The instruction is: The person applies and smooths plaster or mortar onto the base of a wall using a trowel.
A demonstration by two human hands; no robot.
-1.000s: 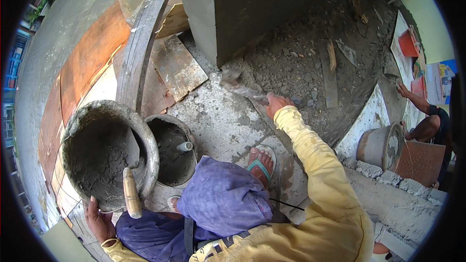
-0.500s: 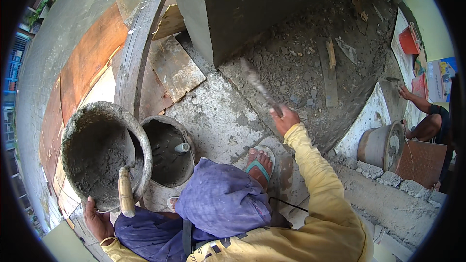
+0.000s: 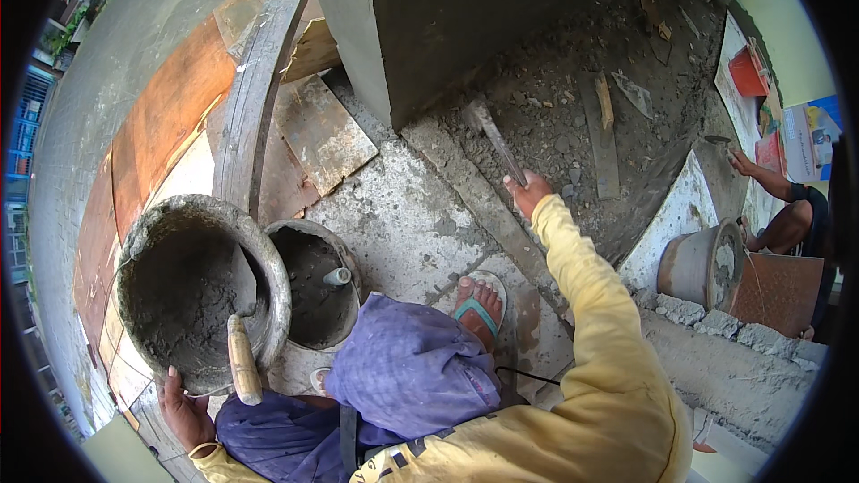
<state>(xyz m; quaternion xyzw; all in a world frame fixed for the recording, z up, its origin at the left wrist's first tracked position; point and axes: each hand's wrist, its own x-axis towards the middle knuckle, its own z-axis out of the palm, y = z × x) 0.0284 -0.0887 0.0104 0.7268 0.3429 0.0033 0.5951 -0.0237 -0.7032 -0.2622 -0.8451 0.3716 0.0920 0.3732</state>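
My right hand (image 3: 530, 192) grips a long, grey, crusted tool (image 3: 497, 143), its far end over gravel and debris beside a grey pillar (image 3: 420, 27); whether that end is a brush I cannot tell. My left hand (image 3: 184, 410) grips the lower rim of a mortar-coated bucket (image 3: 131, 277), fingers curled at its edge. Inside lies a trowel (image 3: 242, 353) with a wooden handle, resting over the rim near my left hand. A second bucket (image 3: 338, 246) of grey mortar, with a short pale tube (image 3: 337, 275) in it, stands just right of the first.
Boards (image 3: 161, 89) and a long timber (image 3: 261, 72) lie on the left. At right a co-worker's hand (image 3: 741, 164) holds a small tool near white sheets (image 3: 662, 233), a red container (image 3: 748, 73) and a bucket (image 3: 689, 264). A rough concrete edge (image 3: 698, 376) runs at lower right.
My right hand and its tool have moved rightward, the tool's head now over the gravel, away from the pillar's corner. My left hand stays at the bucket.
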